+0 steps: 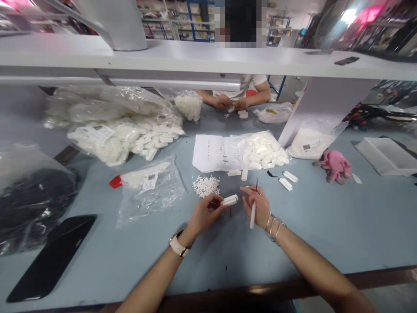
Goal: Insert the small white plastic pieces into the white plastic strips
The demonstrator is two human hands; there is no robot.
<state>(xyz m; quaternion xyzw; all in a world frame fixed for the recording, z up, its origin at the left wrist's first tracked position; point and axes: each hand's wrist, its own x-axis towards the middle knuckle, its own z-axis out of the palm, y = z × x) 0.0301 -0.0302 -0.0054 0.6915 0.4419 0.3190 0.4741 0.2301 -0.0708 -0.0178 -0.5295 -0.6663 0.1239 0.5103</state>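
My left hand (207, 213) pinches a small white plastic housing (230, 200) above the blue-grey table. In my right hand (259, 206) is a slim tool with a white handle (253, 216) and a thin dark shaft pointing up; its exact kind does not show. A heap of tiny white pieces (206, 186) lies just beyond my left hand. Two more white housings (288, 179) rest beyond my right hand, beside a small black scrap (271, 174). Farther back, a clear bag of white housings (263, 150) spills over a printed sheet (211, 153).
Large bags of white parts (124, 139) fill the back left. A flat clear bag (153, 187), a black tray-like object (54, 256) and a dark-filled bag (32, 204) lie left. Pink gloves (335, 166) and a white tray (387, 156) sit right. A shelf (182, 61) spans above; a co-worker's hands (232, 103) work behind.
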